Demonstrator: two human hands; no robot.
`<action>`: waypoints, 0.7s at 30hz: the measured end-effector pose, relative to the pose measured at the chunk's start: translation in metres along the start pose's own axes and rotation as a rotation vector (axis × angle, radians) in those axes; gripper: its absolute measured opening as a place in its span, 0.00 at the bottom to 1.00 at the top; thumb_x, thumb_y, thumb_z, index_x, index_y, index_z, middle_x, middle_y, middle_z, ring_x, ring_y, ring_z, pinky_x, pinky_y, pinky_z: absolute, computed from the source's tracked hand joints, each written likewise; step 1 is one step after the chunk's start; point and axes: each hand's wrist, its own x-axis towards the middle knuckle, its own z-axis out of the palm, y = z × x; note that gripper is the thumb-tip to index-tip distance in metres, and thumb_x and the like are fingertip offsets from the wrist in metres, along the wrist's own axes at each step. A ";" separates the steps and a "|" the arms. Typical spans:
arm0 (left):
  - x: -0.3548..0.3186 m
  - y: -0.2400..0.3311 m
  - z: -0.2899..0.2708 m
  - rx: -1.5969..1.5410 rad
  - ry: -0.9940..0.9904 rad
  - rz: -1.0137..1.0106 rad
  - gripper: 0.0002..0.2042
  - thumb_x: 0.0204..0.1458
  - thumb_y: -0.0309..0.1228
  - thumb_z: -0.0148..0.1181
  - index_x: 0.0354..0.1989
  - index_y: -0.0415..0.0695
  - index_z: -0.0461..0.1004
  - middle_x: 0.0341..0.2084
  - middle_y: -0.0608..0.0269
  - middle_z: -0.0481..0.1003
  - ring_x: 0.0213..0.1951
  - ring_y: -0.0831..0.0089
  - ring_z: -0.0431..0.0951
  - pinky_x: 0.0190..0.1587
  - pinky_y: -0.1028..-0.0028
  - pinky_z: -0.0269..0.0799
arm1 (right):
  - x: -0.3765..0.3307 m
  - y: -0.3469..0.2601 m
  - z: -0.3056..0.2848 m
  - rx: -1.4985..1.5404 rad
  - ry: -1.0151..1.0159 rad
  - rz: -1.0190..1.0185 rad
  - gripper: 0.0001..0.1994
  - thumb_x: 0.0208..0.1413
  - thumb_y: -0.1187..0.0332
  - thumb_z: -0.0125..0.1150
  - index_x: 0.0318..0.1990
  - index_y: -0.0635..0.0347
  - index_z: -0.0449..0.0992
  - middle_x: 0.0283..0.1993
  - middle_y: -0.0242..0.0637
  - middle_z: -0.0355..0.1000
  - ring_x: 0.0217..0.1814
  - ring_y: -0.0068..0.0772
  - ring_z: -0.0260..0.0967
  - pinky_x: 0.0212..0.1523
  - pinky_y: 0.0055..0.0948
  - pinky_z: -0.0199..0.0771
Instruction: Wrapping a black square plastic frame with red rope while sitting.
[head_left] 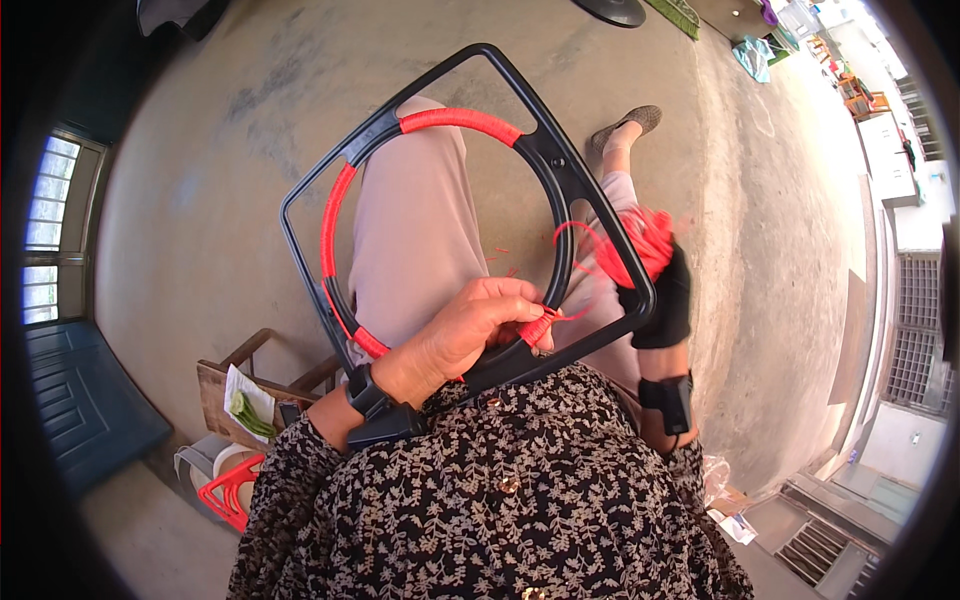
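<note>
Where it bunches, red cord [645, 248] blurs.

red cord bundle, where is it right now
In the head view, the red cord bundle is right of centre, in the person's right grip, partly behind the right side of the black frame.

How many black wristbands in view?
2: one wristband behind the left hand, which pinches red strand on the black ring; another wristband behind the gloved right hand, holding a red bundle. Sleeves could hide more.
</note>
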 end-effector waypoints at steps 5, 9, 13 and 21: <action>0.001 0.003 0.001 0.026 0.024 -0.008 0.09 0.52 0.24 0.50 0.37 0.32 0.72 0.23 0.57 0.75 0.26 0.72 0.76 0.35 0.76 0.73 | -0.072 -0.053 -0.052 0.379 -0.020 -0.014 0.17 0.66 0.58 0.38 0.45 0.63 0.67 0.22 0.25 0.57 0.20 0.17 0.58 0.25 0.22 0.66; 0.002 0.000 0.002 0.053 0.001 -0.047 0.08 0.53 0.26 0.50 0.35 0.34 0.73 0.23 0.57 0.75 0.27 0.72 0.76 0.35 0.76 0.72 | -0.098 -0.065 -0.073 -0.024 0.114 -0.133 0.18 0.66 0.55 0.39 0.42 0.61 0.68 0.20 0.23 0.57 0.13 0.15 0.51 0.16 0.16 0.54; 0.004 -0.003 0.000 0.114 -0.004 -0.024 0.08 0.55 0.29 0.51 0.34 0.35 0.72 0.23 0.57 0.74 0.27 0.72 0.75 0.35 0.76 0.72 | -0.096 -0.061 -0.081 -0.253 0.159 -0.116 0.14 0.65 0.56 0.43 0.38 0.55 0.71 0.21 0.21 0.60 0.16 0.15 0.53 0.18 0.17 0.55; -0.001 -0.001 0.002 0.030 -0.040 -0.012 0.09 0.57 0.30 0.51 0.36 0.35 0.71 0.25 0.59 0.74 0.29 0.73 0.75 0.37 0.76 0.71 | -0.088 -0.052 -0.053 -0.288 0.300 -0.130 0.14 0.62 0.55 0.48 0.40 0.57 0.72 0.23 0.23 0.63 0.21 0.16 0.59 0.22 0.18 0.59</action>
